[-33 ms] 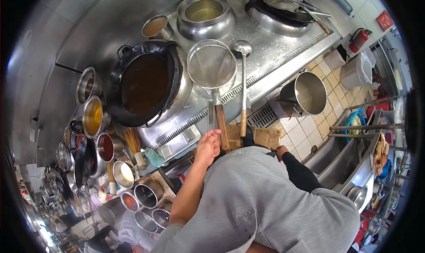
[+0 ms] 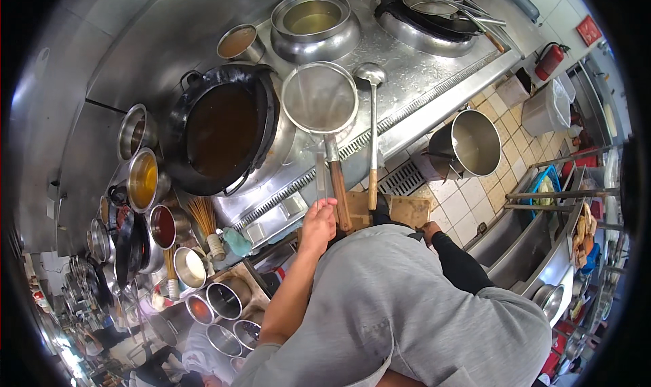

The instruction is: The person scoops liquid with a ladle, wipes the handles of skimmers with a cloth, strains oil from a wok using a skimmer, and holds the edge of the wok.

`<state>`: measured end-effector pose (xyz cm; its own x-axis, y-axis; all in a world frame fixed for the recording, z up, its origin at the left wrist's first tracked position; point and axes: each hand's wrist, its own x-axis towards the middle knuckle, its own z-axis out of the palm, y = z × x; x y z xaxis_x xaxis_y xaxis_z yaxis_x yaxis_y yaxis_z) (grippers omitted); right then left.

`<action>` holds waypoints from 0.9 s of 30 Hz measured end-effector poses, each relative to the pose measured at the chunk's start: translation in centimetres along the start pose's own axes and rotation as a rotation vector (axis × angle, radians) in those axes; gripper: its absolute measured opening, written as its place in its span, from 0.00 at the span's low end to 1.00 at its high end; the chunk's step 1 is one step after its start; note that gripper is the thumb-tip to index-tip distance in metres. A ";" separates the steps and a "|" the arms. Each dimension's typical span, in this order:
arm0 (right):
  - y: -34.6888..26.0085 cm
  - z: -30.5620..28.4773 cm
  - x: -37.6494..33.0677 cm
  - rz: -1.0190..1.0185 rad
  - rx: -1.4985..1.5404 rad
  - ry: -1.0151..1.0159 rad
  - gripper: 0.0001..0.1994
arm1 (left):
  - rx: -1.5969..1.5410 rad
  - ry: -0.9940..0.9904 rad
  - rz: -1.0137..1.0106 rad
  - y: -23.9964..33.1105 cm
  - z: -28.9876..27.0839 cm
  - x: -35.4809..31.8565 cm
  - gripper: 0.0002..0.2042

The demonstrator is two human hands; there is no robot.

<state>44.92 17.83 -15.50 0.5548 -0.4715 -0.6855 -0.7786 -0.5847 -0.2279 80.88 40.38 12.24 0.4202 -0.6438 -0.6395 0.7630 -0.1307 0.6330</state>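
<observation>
My left hand [image 2: 319, 226] is closed, its fingers curled at the lower end of a slim grey metal strip [image 2: 321, 173]; what the strip belongs to is unclear. Just right of these fingers is the wooden handle of a round mesh strainer [image 2: 319, 97], which lies over the stove's front edge with its handle end close to my grey shirt. A long-handled ladle [image 2: 373, 116] rests parallel to it on the right. Beyond my shirt, my right hand [image 2: 430, 232] shows at the end of a black sleeve; its fingers are too dark to read.
A black wok [image 2: 178, 173] with dark liquid stands left of the strainer. Behind are pots [image 2: 356, 31] of liquid. Bowls of sauces [image 2: 161, 226] and bamboo brushes [image 2: 203, 214] line the left. A tall steel pot [image 2: 499, 150] stands on the right; below left, people [image 2: 203, 346] are near.
The strainer and the grey strip have shifted slightly left, and my left hand has moved a little with them. The ladle and my right hand look unmoved.
</observation>
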 end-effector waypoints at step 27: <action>2.3 4.5 -0.4 0.115 -0.018 -0.182 0.16 | 0.093 0.072 0.271 9.1 6.5 3.7 0.08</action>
<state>41.61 19.66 -18.81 0.3993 -0.4097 -0.8202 -0.8273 -0.5467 -0.1296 86.13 31.91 18.46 0.6392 -0.6099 -0.4685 0.5709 -0.0319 0.8204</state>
